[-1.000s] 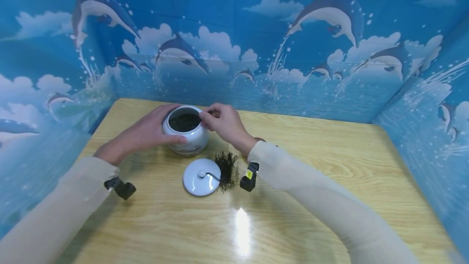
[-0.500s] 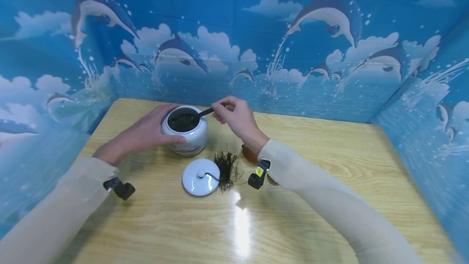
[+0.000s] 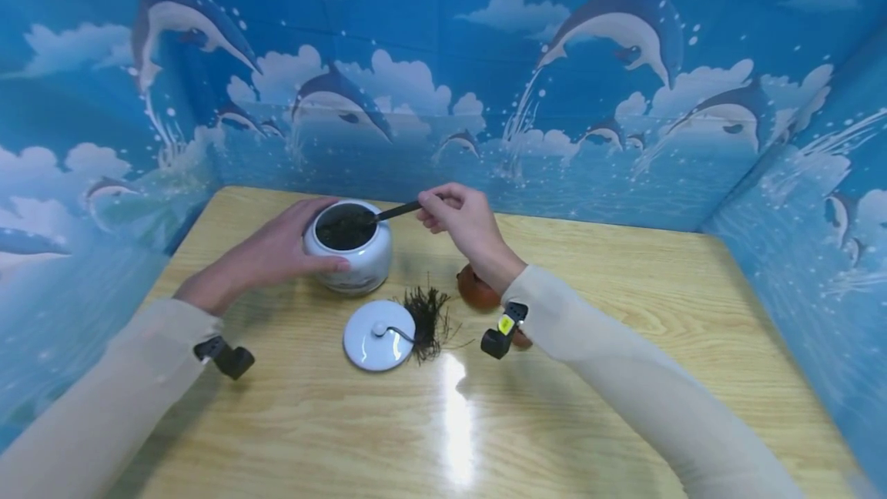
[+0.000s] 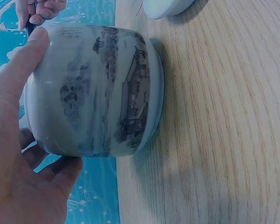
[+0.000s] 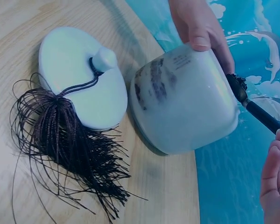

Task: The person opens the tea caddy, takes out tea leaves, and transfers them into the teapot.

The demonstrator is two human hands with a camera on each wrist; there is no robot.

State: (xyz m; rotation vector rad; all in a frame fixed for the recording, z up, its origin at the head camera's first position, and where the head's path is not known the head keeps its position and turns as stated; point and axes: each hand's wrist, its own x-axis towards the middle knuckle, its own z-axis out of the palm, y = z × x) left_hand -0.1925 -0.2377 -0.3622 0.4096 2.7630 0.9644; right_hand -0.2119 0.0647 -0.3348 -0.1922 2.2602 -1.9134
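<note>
A white porcelain jar (image 3: 363, 272) with a painted landscape stands upright near the table's back edge, dark leafy stuff like tea leaves (image 3: 344, 231) inside. My left hand (image 3: 270, 249) holds it at the left, thumb across the front near the rim. In the left wrist view those fingers (image 4: 67, 175) curve behind the jar. My right hand (image 3: 464, 226) pinches the handle of a dark scoop (image 3: 398, 211) that slants into the jar's mouth. The right wrist view shows dark leaves heaped on the scoop's head (image 5: 238, 88), level with the rim.
In front of the jar lies its white lid (image 3: 367, 345), with a dark tassel (image 3: 426, 318) tied to the knob and spread rightward. Under my right forearm sits a reddish-brown round object (image 3: 476, 291), partly hidden. Patterned blue cloth (image 3: 430, 152) hangs behind the table.
My right hand has drawn back to the right from the jar's rim, bringing more of the scoop's handle into sight. The left hand and jar have hardly moved.
</note>
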